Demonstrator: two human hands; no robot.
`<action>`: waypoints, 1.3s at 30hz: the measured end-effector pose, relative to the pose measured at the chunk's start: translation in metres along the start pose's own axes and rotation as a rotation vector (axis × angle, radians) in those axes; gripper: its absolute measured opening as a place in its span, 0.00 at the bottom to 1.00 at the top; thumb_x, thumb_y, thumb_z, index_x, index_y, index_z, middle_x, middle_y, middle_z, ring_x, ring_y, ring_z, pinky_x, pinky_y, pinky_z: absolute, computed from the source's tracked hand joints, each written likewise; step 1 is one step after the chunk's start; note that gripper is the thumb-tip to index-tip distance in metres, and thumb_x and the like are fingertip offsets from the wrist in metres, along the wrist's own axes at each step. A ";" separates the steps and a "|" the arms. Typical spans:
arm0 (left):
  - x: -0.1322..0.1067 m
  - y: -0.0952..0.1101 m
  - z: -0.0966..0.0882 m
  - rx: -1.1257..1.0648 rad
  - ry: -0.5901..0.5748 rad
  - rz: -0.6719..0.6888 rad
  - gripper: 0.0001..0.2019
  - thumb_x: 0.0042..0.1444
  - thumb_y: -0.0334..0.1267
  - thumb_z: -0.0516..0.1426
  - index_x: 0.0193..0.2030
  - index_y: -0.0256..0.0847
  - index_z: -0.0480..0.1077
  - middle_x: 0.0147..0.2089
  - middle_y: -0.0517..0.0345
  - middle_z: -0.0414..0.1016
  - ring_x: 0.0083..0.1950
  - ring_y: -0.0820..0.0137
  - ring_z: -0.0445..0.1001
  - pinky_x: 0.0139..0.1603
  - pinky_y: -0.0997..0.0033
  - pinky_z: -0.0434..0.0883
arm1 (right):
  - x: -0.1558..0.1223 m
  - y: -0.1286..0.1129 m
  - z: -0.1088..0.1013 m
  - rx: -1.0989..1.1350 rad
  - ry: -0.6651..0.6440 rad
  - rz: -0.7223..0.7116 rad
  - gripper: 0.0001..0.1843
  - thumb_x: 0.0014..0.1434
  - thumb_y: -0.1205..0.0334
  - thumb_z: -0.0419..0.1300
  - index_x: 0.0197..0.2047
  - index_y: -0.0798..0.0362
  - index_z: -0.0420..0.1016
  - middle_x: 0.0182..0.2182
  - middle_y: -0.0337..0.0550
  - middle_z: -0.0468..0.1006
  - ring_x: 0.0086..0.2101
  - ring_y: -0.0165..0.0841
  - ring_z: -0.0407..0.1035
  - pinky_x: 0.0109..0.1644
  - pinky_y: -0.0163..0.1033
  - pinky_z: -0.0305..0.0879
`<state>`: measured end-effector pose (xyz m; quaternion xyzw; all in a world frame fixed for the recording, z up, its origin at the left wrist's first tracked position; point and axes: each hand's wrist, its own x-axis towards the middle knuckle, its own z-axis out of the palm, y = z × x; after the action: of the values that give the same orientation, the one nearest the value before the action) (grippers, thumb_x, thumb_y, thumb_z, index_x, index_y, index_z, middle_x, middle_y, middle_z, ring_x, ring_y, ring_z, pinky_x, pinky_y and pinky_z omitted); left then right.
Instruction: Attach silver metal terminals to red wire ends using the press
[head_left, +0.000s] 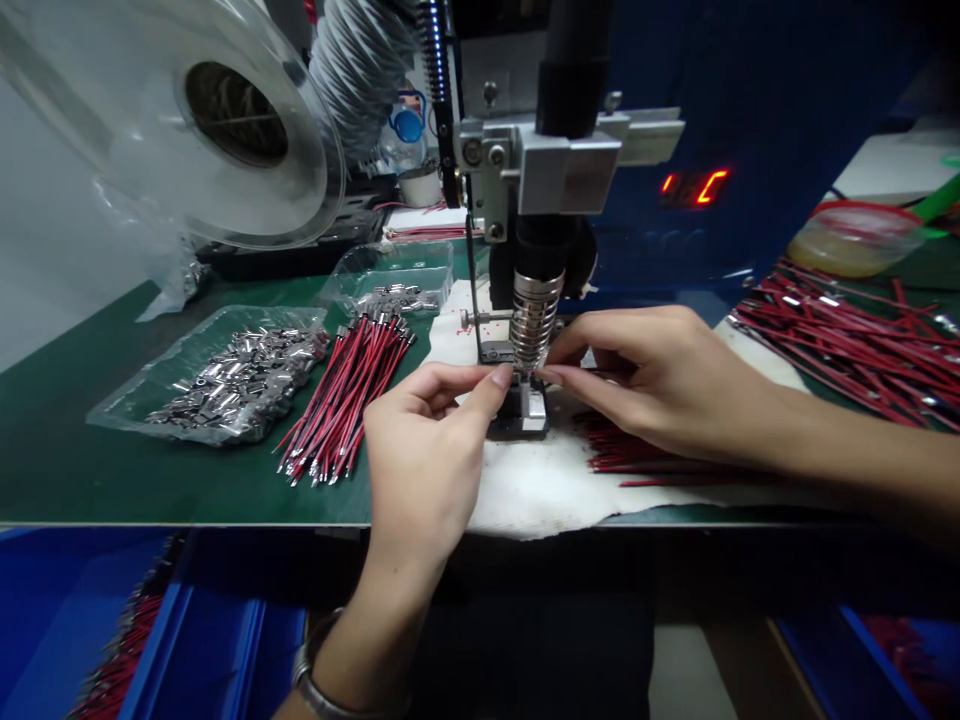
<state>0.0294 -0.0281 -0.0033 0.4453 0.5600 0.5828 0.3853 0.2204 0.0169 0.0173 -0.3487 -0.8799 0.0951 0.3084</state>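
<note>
Where the fingertips of both hands meet, a small piece (pixel 527 376) sits pinched under the ribbed metal tip (pixel 535 318) of a bench press, just above the dark block (pixel 523 412) at its foot. It is too small and too hidden to name surely. As far as it shows, its long axis runs across the view, from one hand to the other; which end points where cannot be told.

The left hand (pixel 427 455) grips it from its own side between thumb and forefinger, other fingers curled in. The right hand (pixel 649 385) closes on it from the opposite side with thumb and two long fingers. Both hands rest over a white cloth (pixel 540 490).

Under the right palm lie loose red wires (pixel 637 455), and well beyond that wrist sprawls a larger heap of red wires (pixel 847 335). Just left of the left hand lies a bundle of red wires (pixel 349 395) with bare metal ends towards the person. Further left sits a clear tray (pixel 127 405) of small metal terminals, on the green mat (pixel 67 450).

Above the right hand glows a red display (pixel 694 187) (its segments form no figure that can be read). No other writing is legible. A metal bracelet (pixel 315 685) circles the left wrist.
</note>
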 end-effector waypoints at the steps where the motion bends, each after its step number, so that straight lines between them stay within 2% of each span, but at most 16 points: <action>1: 0.000 0.000 0.000 -0.003 0.002 0.003 0.08 0.52 0.42 0.72 0.31 0.41 0.82 0.16 0.66 0.63 0.20 0.76 0.61 0.27 0.73 0.64 | 0.000 0.000 0.000 0.003 -0.001 0.000 0.06 0.67 0.63 0.61 0.38 0.50 0.77 0.26 0.39 0.79 0.23 0.32 0.67 0.28 0.40 0.59; 6: -0.001 0.001 0.001 0.008 0.016 -0.001 0.08 0.52 0.42 0.72 0.31 0.40 0.82 0.16 0.66 0.62 0.21 0.75 0.62 0.27 0.73 0.65 | 0.000 0.000 0.000 0.000 0.003 0.001 0.06 0.68 0.62 0.61 0.38 0.51 0.78 0.27 0.40 0.80 0.23 0.32 0.67 0.28 0.40 0.60; 12: 0.000 0.001 0.001 -0.027 -0.004 -0.012 0.08 0.51 0.41 0.72 0.31 0.41 0.82 0.16 0.68 0.62 0.19 0.78 0.58 0.28 0.74 0.65 | 0.000 0.000 0.001 -0.012 0.006 -0.010 0.06 0.68 0.62 0.61 0.39 0.52 0.78 0.27 0.39 0.79 0.20 0.29 0.62 0.26 0.40 0.57; 18: 0.000 0.000 0.000 -0.010 0.009 -0.012 0.09 0.50 0.43 0.72 0.31 0.40 0.82 0.17 0.65 0.65 0.22 0.75 0.64 0.28 0.73 0.64 | -0.001 0.000 0.001 -0.020 0.016 -0.022 0.05 0.67 0.63 0.61 0.38 0.51 0.78 0.27 0.39 0.79 0.20 0.29 0.62 0.26 0.39 0.57; 25: -0.002 0.002 0.001 0.001 0.015 -0.008 0.09 0.52 0.42 0.72 0.33 0.40 0.82 0.17 0.65 0.64 0.21 0.74 0.64 0.28 0.72 0.65 | -0.001 0.001 0.002 -0.020 0.016 -0.015 0.06 0.68 0.62 0.61 0.38 0.51 0.78 0.26 0.38 0.78 0.20 0.30 0.62 0.25 0.39 0.57; 29: -0.001 0.000 0.000 -0.001 0.006 -0.006 0.09 0.51 0.43 0.72 0.32 0.41 0.82 0.16 0.67 0.62 0.21 0.76 0.62 0.28 0.73 0.65 | -0.001 0.000 0.001 -0.017 0.012 -0.015 0.06 0.68 0.63 0.61 0.38 0.51 0.78 0.26 0.39 0.78 0.20 0.30 0.63 0.26 0.39 0.57; 35: 0.001 -0.001 -0.001 -0.005 -0.009 -0.011 0.09 0.51 0.43 0.72 0.32 0.40 0.82 0.18 0.65 0.65 0.21 0.75 0.62 0.27 0.72 0.64 | 0.000 0.000 0.000 -0.029 0.013 -0.016 0.06 0.68 0.62 0.61 0.39 0.50 0.78 0.26 0.39 0.78 0.20 0.30 0.63 0.26 0.40 0.57; 39: 0.000 0.001 0.000 0.005 0.006 -0.007 0.09 0.52 0.42 0.72 0.32 0.40 0.82 0.17 0.67 0.63 0.20 0.77 0.58 0.26 0.73 0.61 | 0.000 0.000 0.000 -0.027 0.021 -0.029 0.05 0.68 0.64 0.61 0.39 0.51 0.78 0.28 0.40 0.80 0.21 0.30 0.63 0.27 0.39 0.58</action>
<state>0.0296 -0.0285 -0.0027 0.4425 0.5642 0.5813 0.3846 0.2200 0.0166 0.0170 -0.3412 -0.8828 0.0750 0.3141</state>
